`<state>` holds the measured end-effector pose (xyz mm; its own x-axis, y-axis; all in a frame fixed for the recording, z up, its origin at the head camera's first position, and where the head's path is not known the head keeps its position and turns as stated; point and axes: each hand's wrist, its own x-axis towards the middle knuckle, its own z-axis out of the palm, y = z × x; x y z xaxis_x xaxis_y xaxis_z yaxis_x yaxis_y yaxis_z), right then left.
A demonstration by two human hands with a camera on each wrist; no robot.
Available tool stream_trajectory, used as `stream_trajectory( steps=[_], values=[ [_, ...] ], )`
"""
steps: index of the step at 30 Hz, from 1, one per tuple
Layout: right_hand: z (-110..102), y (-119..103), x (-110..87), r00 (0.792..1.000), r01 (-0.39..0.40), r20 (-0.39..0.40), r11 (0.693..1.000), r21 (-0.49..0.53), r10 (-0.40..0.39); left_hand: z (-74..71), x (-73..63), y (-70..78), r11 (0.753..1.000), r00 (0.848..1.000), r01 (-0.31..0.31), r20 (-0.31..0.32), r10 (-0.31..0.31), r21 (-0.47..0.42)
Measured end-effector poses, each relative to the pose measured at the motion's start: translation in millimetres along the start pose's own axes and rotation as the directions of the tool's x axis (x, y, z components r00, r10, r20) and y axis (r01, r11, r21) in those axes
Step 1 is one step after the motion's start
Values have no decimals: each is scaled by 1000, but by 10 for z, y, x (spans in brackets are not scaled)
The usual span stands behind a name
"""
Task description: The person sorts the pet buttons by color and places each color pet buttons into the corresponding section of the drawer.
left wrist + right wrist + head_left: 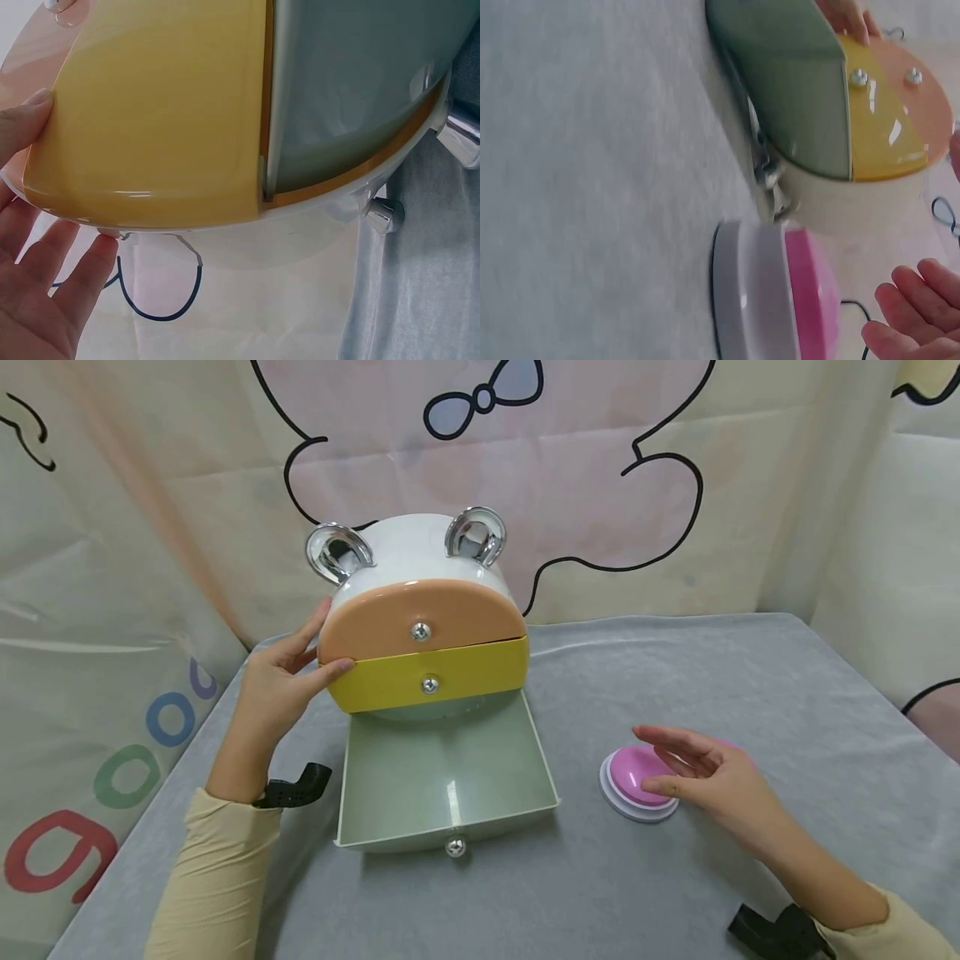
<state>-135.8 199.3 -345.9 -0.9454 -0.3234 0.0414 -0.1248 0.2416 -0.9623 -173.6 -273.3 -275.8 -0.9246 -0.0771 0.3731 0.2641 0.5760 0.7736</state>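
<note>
A small rounded drawer cabinet (412, 547) with two chrome ear-shaped loops stands on the table. Its orange top drawer (375, 625) and yellow middle drawer (480, 670) are closed, while the green bottom drawer (442, 768) is pulled far out and has nothing in it. My left hand (279, 681) grips the cabinet's left side, thumb on the front at the yellow drawer's edge and fingers round the white shell. Over a round pink-topped push light or button (637, 770) with a white base, my right hand (708, 770) hovers with fingers extended, holding nothing.
Grey cloth (600, 885) covers the table. A printed curtain (600, 510) hangs behind it, and another sheet with coloured shapes (127, 777) at the left. The open drawer's chrome knob (455, 847) juts toward me.
</note>
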Motion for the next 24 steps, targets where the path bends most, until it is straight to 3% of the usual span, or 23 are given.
stream_trajectory(
  steps=[5,12,19,24],
  values=[
    [-81,84,51,1000,14,18,997,-77,-12,-3,4,2,1000,1000,-9,4,9,-4],
    [-128,151,81,997,-38,55,968,-248,53,-4,-19,-3,1000,1000,5,11,-5,2],
    [-96,185,87,992,-76,84,976,-205,95,-4,-19,-3,1000,1000,-4,3,4,5],
    [-106,198,89,991,-80,86,967,-243,103,0,-14,10,1000,1000,-5,5,5,6]
  ],
)
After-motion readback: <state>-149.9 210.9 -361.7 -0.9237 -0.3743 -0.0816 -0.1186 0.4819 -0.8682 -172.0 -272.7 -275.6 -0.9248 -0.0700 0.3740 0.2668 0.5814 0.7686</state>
